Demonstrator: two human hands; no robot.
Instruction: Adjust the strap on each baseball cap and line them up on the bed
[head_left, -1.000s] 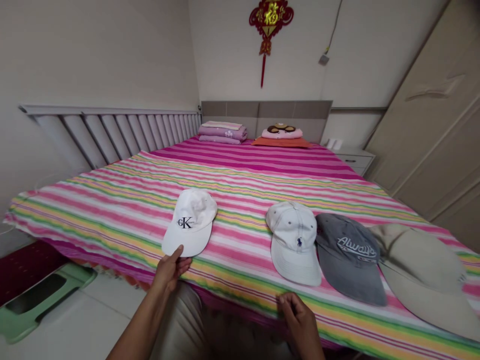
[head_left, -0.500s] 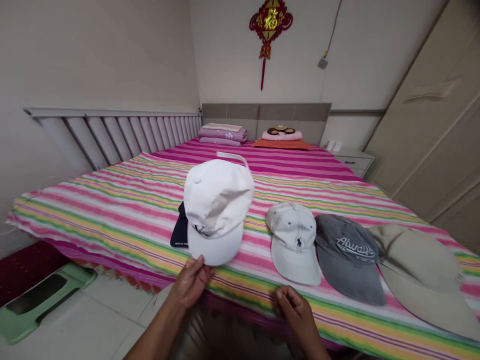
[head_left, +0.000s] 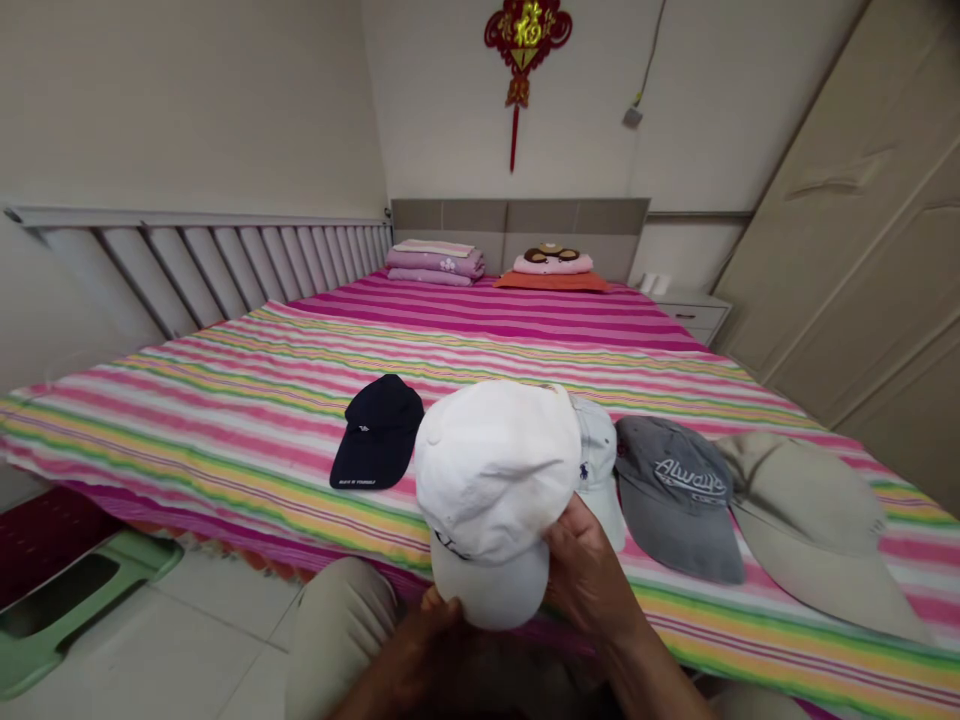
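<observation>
A white baseball cap (head_left: 499,470) is held up in front of me above the bed's near edge, its brim toward me. My left hand (head_left: 439,630) pinches the brim's lower left edge, thumb on top. At the cap's right side, my right hand (head_left: 581,560) grips where crown and brim meet. Left of it lies a navy cap (head_left: 381,430) on the striped sheet. Partly hidden behind the white cap is a pale grey cap (head_left: 600,460) with a small blue logo. Farther right rest a dark grey cap (head_left: 675,500) with "Always" lettering and a beige cap (head_left: 810,520).
The bed (head_left: 247,400) carries folded purple bedding (head_left: 435,265) and a pink-and-orange stack (head_left: 553,270) by the headboard (head_left: 465,215). A green stool (head_left: 82,610) stands on the floor at left. My knee (head_left: 341,610) is at the bed's edge.
The white cap has moved right and nearer to me, uncovering the navy cap and overlapping the pale grey one. My right hand has risen from the bed edge and taken hold of it.
</observation>
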